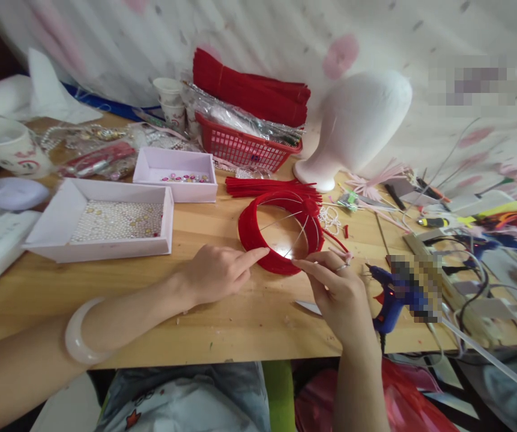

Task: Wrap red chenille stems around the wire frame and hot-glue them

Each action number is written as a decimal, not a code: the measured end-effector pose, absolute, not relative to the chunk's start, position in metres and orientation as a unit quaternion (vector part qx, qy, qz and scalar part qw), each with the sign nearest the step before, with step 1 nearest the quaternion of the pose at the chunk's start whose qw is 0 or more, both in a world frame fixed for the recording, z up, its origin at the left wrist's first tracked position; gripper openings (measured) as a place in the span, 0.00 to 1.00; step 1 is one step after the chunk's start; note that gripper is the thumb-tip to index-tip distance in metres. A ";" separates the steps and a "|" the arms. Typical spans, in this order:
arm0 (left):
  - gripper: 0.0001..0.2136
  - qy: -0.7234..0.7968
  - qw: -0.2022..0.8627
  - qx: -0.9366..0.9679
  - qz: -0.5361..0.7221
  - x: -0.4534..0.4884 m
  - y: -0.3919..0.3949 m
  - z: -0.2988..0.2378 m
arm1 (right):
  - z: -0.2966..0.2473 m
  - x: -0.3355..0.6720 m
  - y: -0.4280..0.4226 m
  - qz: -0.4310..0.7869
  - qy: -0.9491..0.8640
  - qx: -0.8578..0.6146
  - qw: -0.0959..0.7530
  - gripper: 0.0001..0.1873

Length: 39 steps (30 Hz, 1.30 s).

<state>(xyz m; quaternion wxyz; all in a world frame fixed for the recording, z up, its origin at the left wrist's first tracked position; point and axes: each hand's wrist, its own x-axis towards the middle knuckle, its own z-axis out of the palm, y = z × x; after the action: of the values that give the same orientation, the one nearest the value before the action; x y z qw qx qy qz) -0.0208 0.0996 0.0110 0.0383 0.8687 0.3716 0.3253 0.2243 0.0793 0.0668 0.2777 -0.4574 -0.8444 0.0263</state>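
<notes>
A red velvet ring frame [258,237] with thin wires across its opening lies on the wooden table [222,324]. My left hand [215,273] rests beside it, index finger stretched out and touching the ring's near left rim, the other fingers curled. My right hand [337,285] is at the ring's near right rim, fingers pinched on a thin wire [301,234] that runs across the ring. A white bangle [78,336] sits on my left wrist.
Two pale pink boxes, one with pearls [118,221] and one with gems [185,174], stand at left. A red basket [244,147] and a white foam head [357,120] are behind. A blue glue gun [391,297] and cables lie at right. A cup [8,144] stands far left.
</notes>
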 end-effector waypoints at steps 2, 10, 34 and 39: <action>0.22 0.371 0.035 0.868 0.329 -0.021 0.100 0.011 | 0.067 0.224 0.079 0.026 -0.843 -0.458 0.280 0.18; 0.21 0.359 0.016 0.866 0.348 -0.019 0.099 0.013 | 0.055 0.223 0.078 0.013 -0.837 -0.457 0.301 0.17; 0.17 0.348 -0.003 0.871 0.348 -0.021 0.099 0.015 | 0.021 0.222 0.075 0.062 -0.789 -0.463 0.399 0.17; 0.18 0.347 0.000 0.875 0.338 -0.021 0.100 0.015 | 0.021 0.221 0.073 0.065 -0.787 -0.462 0.404 0.18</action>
<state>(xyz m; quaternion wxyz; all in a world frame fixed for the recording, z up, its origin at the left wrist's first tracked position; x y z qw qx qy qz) -0.0212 0.0996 0.0151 -0.0004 0.8747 0.3473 0.3381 0.2205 0.0728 0.0208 0.4037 -0.4624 -0.7867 0.0652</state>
